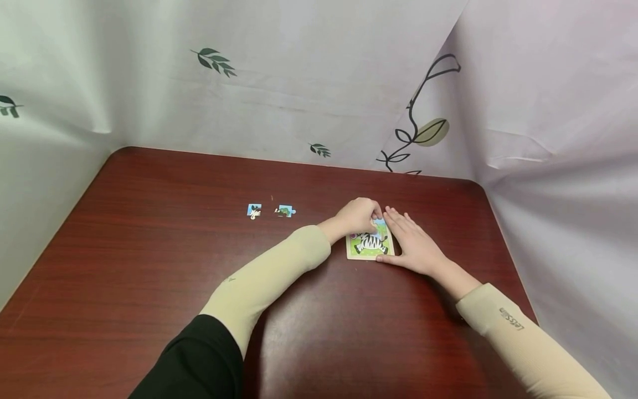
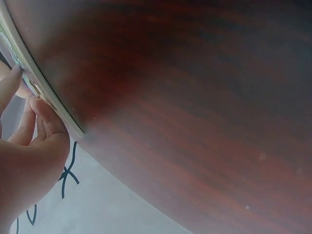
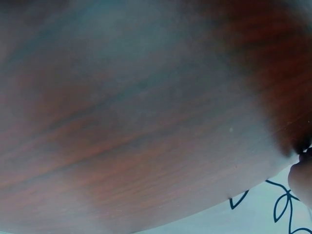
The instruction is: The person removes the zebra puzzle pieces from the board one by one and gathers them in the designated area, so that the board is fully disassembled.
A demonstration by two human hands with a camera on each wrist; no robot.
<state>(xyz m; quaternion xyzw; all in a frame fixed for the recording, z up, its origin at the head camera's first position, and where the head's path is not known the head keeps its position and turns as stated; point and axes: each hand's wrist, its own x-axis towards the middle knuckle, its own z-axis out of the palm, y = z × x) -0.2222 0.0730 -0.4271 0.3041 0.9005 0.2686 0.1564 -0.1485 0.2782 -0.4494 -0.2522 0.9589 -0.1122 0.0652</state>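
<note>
One puzzle board (image 1: 356, 252) lies right of centre toward the far side of the table, with a single zebra (image 1: 371, 242) showing on a green ground and a patch of blue above it. Two hands are at it. The left hand (image 1: 355, 215) reaches over the board's far left part, fingers bent and fingertips down at its upper edge and face; from where I stand I cannot tell whether it pinches a piece there. The right hand (image 1: 413, 244) lies along the right edge with its fingers out straight, the thumb spread away from them and touching the near right corner. Well to the left of the board sit two loose pieces, apart from each other: one piece (image 1: 254, 211) with black-and-white markings on blue, the other piece (image 1: 286, 211) blue and green. Two pale yellow sleeves (image 1: 279, 271) cover the forearms, the right one lettered, above one dark red-brown table (image 1: 149, 249). Pale cloth (image 1: 299, 83) hangs behind, printed with three small leaf sprigs and one larger vine.
</note>
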